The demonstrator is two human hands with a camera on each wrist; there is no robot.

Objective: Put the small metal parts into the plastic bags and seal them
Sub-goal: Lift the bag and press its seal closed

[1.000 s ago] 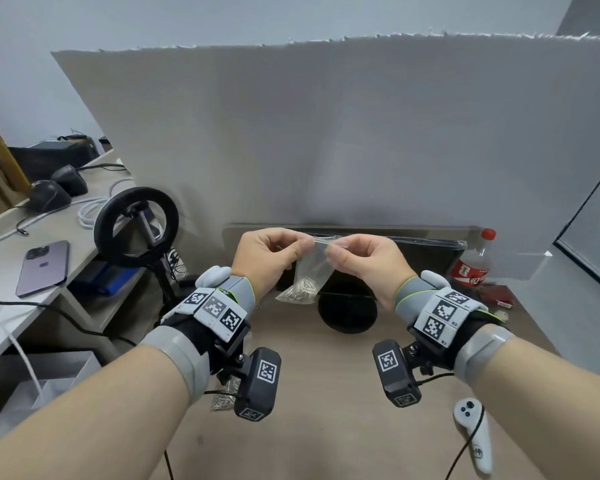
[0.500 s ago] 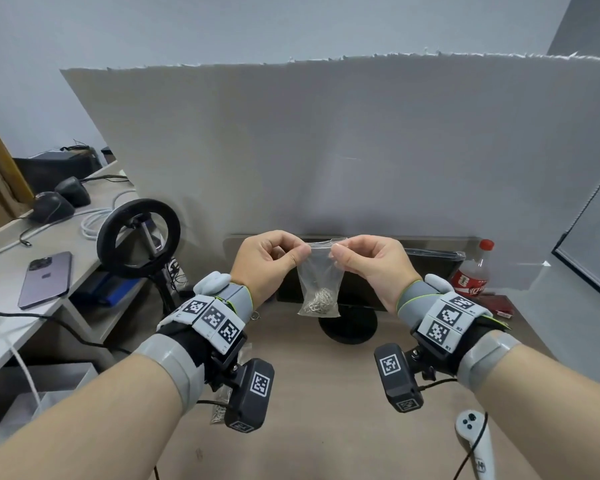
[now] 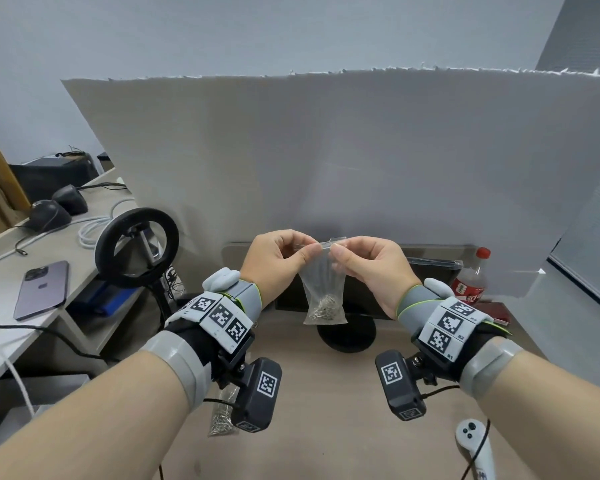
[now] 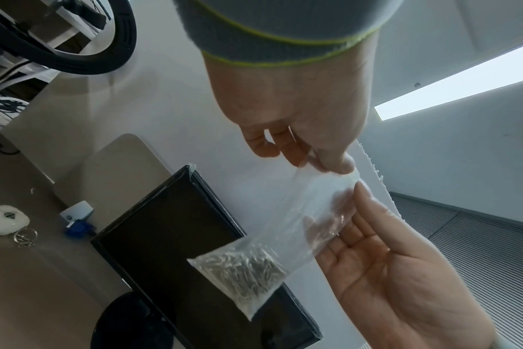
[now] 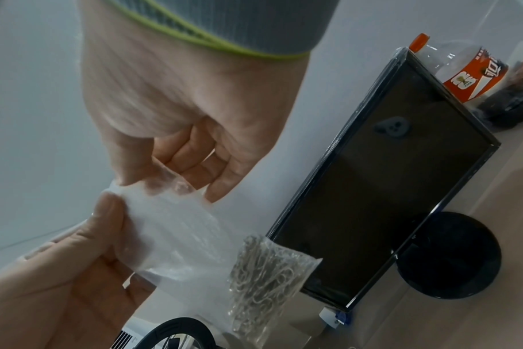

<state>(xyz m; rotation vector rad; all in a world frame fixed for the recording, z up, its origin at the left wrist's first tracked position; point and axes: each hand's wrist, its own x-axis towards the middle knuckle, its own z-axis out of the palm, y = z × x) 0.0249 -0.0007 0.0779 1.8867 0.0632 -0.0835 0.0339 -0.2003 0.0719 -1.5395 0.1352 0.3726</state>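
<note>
With left hand [image 3: 278, 263] and right hand [image 3: 368, 268] pinching the plastic bag [image 3: 323, 289] top above the monitor [image 3: 430, 271], press along the strip, keeping metal parts [image 3: 326, 308] low.

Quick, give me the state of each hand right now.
Left hand: closed, pinching the top edge of the plastic bag of metal parts.
Right hand: closed, pinching the same top edge.

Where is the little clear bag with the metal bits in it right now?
In the head view the clear bag hangs mid-frame in front of the dark monitor, its top edge pinched between the left hand and right hand.
</note>
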